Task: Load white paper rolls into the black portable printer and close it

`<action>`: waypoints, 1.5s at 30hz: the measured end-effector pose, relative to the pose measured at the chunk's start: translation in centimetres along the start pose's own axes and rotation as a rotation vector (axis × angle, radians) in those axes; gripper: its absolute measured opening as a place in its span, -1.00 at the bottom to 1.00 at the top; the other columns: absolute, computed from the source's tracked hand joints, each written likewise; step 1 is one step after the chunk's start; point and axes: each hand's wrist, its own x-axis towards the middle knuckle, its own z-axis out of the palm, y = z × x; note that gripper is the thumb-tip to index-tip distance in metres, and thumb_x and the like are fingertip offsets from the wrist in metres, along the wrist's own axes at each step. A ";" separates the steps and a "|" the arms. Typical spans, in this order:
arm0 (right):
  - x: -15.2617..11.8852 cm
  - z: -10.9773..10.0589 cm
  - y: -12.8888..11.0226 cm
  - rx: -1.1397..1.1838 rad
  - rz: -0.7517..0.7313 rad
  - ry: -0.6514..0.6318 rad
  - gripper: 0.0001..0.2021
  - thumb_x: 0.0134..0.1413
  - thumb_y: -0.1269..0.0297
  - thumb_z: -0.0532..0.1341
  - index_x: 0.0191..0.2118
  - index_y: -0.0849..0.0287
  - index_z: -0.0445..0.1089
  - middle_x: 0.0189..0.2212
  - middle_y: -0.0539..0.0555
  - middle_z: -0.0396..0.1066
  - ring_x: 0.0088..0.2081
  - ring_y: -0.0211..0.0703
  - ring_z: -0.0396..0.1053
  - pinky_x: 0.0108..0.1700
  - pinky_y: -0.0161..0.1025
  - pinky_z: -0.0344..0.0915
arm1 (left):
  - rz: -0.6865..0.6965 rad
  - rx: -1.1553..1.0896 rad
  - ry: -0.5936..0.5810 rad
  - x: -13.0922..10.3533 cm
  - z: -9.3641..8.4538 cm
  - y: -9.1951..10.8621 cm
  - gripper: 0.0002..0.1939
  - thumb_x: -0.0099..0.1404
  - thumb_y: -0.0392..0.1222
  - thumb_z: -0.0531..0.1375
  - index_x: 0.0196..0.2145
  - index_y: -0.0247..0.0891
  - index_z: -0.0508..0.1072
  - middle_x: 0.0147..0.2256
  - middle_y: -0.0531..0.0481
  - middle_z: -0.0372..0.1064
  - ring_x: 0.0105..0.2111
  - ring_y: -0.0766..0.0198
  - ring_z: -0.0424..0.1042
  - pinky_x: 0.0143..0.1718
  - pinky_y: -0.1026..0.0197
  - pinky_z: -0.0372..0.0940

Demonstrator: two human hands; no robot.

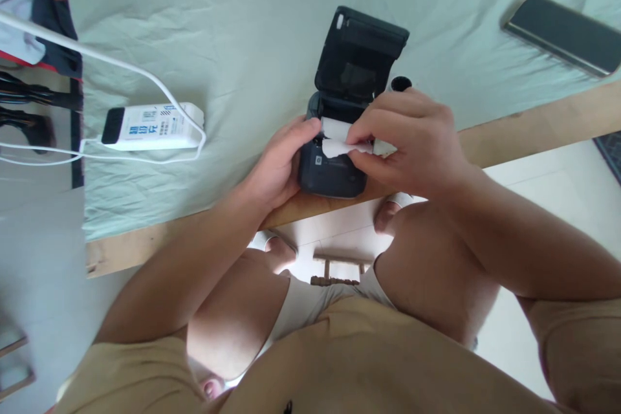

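A small dark device [334, 171] sits at the table's front edge with its black lid [359, 55] raised. My left hand [284, 158] grips the device's left side, thumb on its upper rim. White paper [336, 146] sticks out over the opening, and my right hand [405, 139] pinches it between thumb and fingers. Part of a white roll [336, 128] shows inside the device. Just behind my right hand stands a small cylinder with a dark top [401, 83]; my fingers hide its lower part.
A white power bank-like box [160, 126] with a white cable [140, 71] lies at the left on the green cloth [233, 32]. A dark flat case [565, 34] rests at the right. The wooden table edge [533, 121] runs along the front.
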 end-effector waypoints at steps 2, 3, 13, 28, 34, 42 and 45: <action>-0.2 0.1 0.0 -0.001 -0.027 -0.021 -0.84 0.34 0.29 0.19 -0.30 0.00 0.47 -0.39 -0.01 0.56 -0.31 -0.09 0.46 -0.22 -0.08 0.29 | -0.006 0.025 -0.039 -0.1 -0.1 0.2 -0.76 0.23 -0.10 0.50 -0.24 -0.24 0.60 -0.29 0.04 0.59 -0.26 0.22 0.59 -0.12 0.22 0.51; -0.3 0.0 0.1 0.006 -0.049 -0.020 -0.82 0.39 0.21 0.20 -0.29 -0.01 0.49 -0.38 0.00 0.57 -0.30 -0.07 0.47 -0.23 -0.07 0.29 | -0.011 0.045 -0.045 -0.1 -0.2 0.2 -0.73 0.18 -0.18 0.53 -0.22 -0.25 0.59 -0.30 0.06 0.59 -0.28 0.26 0.58 -0.15 0.25 0.50; 0.1 -1.4 0.8 0.092 0.344 0.194 -0.51 0.29 0.17 0.19 0.31 -0.12 0.27 0.36 0.18 0.39 -0.11 0.06 0.58 -0.12 0.04 0.47 | 0.008 0.170 -0.021 -0.1 -0.8 -0.1 -0.47 0.05 -0.12 0.58 -0.05 -0.22 0.54 -0.14 -0.05 0.64 -0.11 0.07 0.65 -0.10 0.17 0.55; -0.5 -0.1 1.0 0.262 0.365 -0.018 -0.49 0.26 0.00 0.32 -0.53 0.04 0.03 -0.65 -0.09 0.10 -0.55 -0.22 0.14 -0.42 -0.15 0.22 | 0.006 0.085 0.018 -0.4 -0.3 0.1 -0.52 0.02 -0.12 0.60 -0.13 -0.19 0.56 -0.24 0.01 0.61 -0.28 0.12 0.63 -0.24 0.12 0.57; -0.3 -0.2 1.1 0.417 0.578 -0.212 -0.35 0.35 -0.03 0.33 -0.70 0.05 0.09 -0.78 -0.08 0.08 -0.65 -0.31 0.05 -0.58 -0.19 -0.02 | 0.023 0.037 -0.012 -0.1 -0.3 -0.2 -0.64 0.23 -0.07 0.55 -0.13 -0.22 0.57 -0.30 0.02 0.58 -0.32 0.19 0.63 -0.28 0.18 0.56; 0.2 -0.6 0.2 0.417 0.760 -0.400 -0.33 0.45 -0.02 0.32 -0.72 0.06 0.25 -0.73 0.01 0.32 -0.62 -0.26 0.25 -0.45 -0.17 0.26 | 0.059 0.067 0.027 -0.4 0.2 -0.2 -0.78 0.32 -0.19 0.45 -0.11 -0.21 0.56 -0.35 0.07 0.57 -0.32 0.19 0.68 -0.32 0.27 0.54; 0.0 -0.4 0.3 0.411 0.739 -0.391 -0.33 0.48 -0.02 0.30 -0.71 0.08 0.27 -0.72 0.00 0.33 -0.63 -0.28 0.27 -0.45 -0.19 0.26 | 0.076 0.036 0.016 -0.4 0.4 -0.3 -0.80 0.41 -0.12 0.40 -0.05 -0.20 0.58 -0.26 0.01 0.64 -0.04 0.03 0.73 -0.11 0.20 0.61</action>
